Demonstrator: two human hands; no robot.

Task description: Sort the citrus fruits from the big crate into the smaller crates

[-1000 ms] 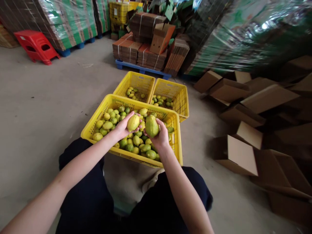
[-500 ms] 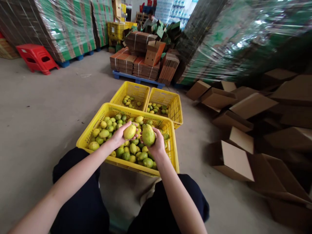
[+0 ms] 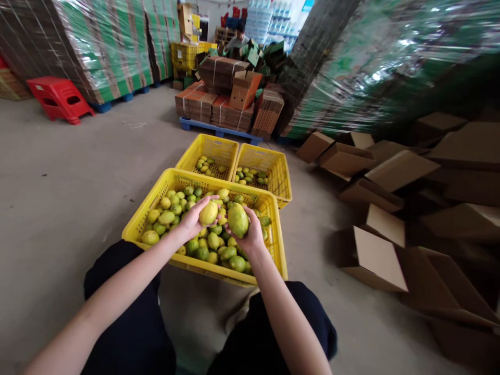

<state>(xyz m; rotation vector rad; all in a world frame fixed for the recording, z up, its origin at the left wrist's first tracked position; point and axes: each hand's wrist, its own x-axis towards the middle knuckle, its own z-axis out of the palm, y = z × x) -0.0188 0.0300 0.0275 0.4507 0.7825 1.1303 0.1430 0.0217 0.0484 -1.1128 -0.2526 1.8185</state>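
Note:
My left hand (image 3: 192, 221) is closed around a yellow lemon (image 3: 208, 213). Beside it, my right hand (image 3: 253, 232) grips a larger, greener lemon (image 3: 238, 221). Both fruits are held a small gap apart, above a big yellow plastic crate (image 3: 156, 182) between my knees. Many yellow and green lemons (image 3: 166, 217) lie loose in that crate, and my hands and forearms hide some of them.
Beyond it, two smaller yellow crates, left (image 3: 187, 161) and right (image 3: 282, 174), hold some lemons. Open cardboard boxes (image 3: 380, 255) lie on the right. Flattened cartons (image 3: 232, 117) sit on a blue pallet (image 3: 219, 128). A red stool (image 3: 58, 99) stands left; a person (image 3: 237, 40) is behind.
The view has shifted slightly. Both hands still hold the same lemons; the lemon in my right hand looks slightly turned.

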